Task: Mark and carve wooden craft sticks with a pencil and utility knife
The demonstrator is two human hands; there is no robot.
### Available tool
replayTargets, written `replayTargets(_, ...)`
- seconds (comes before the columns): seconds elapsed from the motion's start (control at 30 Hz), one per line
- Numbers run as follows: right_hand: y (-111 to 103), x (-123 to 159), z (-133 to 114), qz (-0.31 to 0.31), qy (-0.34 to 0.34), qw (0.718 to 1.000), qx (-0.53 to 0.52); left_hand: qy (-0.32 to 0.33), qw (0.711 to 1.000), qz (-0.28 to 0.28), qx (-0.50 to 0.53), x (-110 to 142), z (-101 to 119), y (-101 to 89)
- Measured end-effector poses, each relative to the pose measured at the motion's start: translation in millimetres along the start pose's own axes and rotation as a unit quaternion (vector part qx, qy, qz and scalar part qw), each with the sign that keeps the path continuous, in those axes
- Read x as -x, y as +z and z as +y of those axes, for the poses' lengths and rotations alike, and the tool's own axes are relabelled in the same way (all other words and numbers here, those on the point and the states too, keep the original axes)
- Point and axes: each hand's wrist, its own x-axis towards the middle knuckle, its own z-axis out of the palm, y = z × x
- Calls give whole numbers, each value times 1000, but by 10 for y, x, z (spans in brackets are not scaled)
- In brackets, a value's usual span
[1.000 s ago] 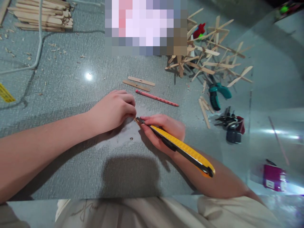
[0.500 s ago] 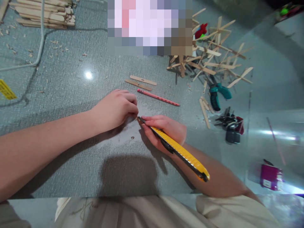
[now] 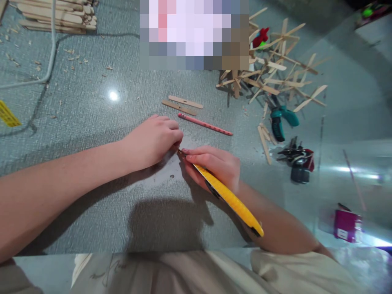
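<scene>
My right hand [image 3: 216, 165] grips a yellow utility knife [image 3: 232, 201], its blade tip down on the grey mat at the fingertips of my left hand [image 3: 156, 139]. My left hand is closed, fingers curled and pressed down on a small piece hidden beneath them; I cannot make out what it is. A pink pencil [image 3: 205, 124] lies just beyond both hands. Two flat wooden sticks [image 3: 183, 104] lie side by side behind the pencil.
A tangle of glued wooden sticks [image 3: 275, 73] stands at the back right, with teal-handled pliers [image 3: 280, 120] and a dark clump of tools [image 3: 298, 161] in front. A stack of sticks [image 3: 55, 16] lies back left. A purple box [image 3: 347, 224] sits right. Wood shavings dot the mat.
The knife's handle has swung inward and steeper, its rear end moving left. My left hand has crept slightly right toward the blade tip. The view shifted a little.
</scene>
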Motion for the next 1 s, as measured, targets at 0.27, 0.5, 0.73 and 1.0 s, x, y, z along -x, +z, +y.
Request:
replayTargets(0.27,-32,-64,1,-10,-80,995,66,8,1000,1,-15,-36,-6,-9)
replayTargets(0.5,-26,-59,-55,-13,-57,997,59,-3,1000,0,-4,-32,19,-35)
replayTargets(0.73,-44,-15,-46,-16,-68,994,79,-9,1000,-2,6,-30,25,-45)
replayTargets(1.0,-88,6,-32,-29,-50,995,79,1,1000,3,7,1,-12,-36)
